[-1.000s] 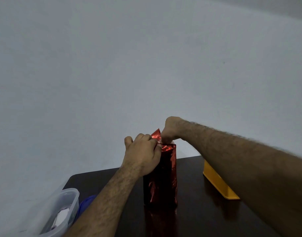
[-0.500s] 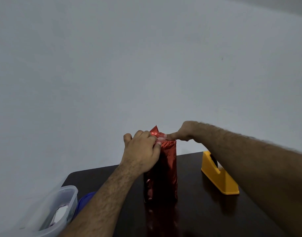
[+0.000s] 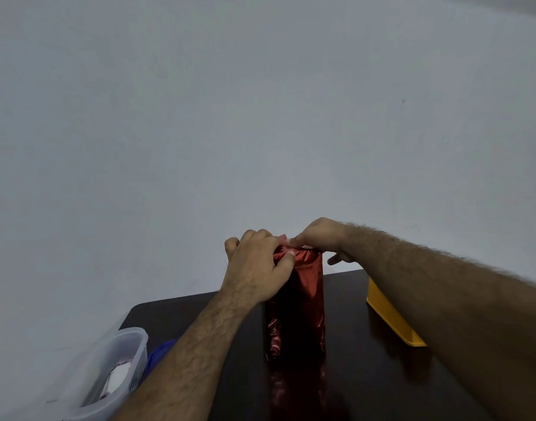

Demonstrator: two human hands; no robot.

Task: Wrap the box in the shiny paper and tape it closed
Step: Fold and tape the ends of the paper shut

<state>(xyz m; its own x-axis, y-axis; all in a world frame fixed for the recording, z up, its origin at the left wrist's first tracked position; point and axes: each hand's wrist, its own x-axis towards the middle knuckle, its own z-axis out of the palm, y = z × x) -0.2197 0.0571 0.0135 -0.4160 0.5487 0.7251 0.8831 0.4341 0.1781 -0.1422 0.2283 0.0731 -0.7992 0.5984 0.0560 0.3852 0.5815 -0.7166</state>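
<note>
Dark table [image 3: 382,375], both hands' fingers [image 3: 286,259] pinching box's [image 3: 303,302] red paper top

Dark glossy worktop [image 3: 367,375], lower centre of frame; far edge and rounded far-left corner visible, surface showing dim reddish reflection near the bottom middle.

Clear plastic tub [image 3: 120,369], lower left, overhanging or just beside the worktop's left edge, which one cannot be told. Whitish contents inside, too blurred to identify.

Blue object [image 3: 160,354] just right of the tub, mostly hidden; kind unclear.

Plain pale grey wall [image 3: 260,117] fills the upper frame. Small dark speck [image 3: 403,100] on it, upper right.
</note>
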